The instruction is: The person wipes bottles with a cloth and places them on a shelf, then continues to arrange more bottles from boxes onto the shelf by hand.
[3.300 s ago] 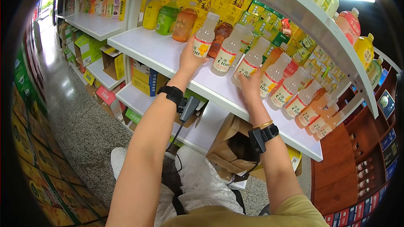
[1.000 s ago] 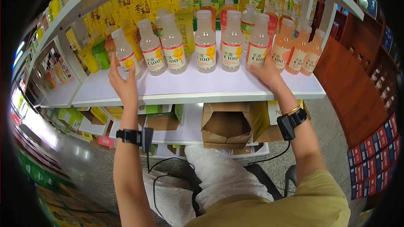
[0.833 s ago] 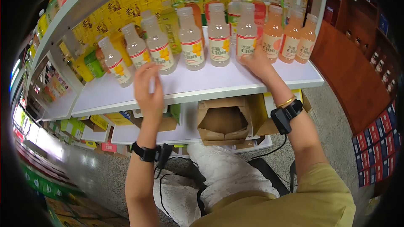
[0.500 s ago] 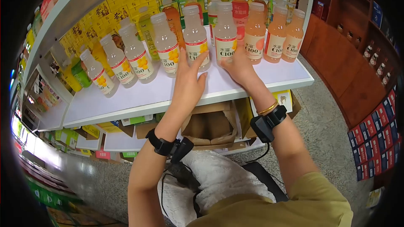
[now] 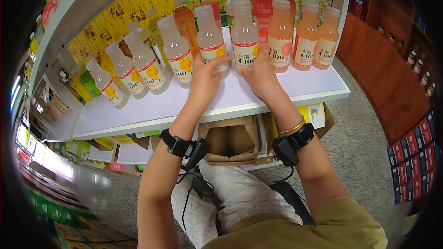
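Nine bottles stand in our front row on the white shelf (image 5: 152, 107), six of them clear with yellow fruit on the label and, at the right end, three peach-coloured bottles (image 5: 280, 32). We have our left hand (image 5: 205, 80) at the lower part of the fifth clear bottle (image 5: 209, 32), its fingers parted and bent, one of them crossing the front of the label; we cannot tell whether they grip it. Our right hand (image 5: 263, 78) is closed around the lower right side of the sixth clear bottle (image 5: 244, 30), thumb in front, just beside the first peach-coloured one. A narrow gap separates the two bottles we handle. Behind our row we see an amber bottle (image 5: 186, 27) and a red-pink bottle (image 5: 262, 14), with yellow boxes (image 5: 134, 4) stacked farther back. Below the shelf edge, an open cardboard box (image 5: 230, 159) sits between our forearms.
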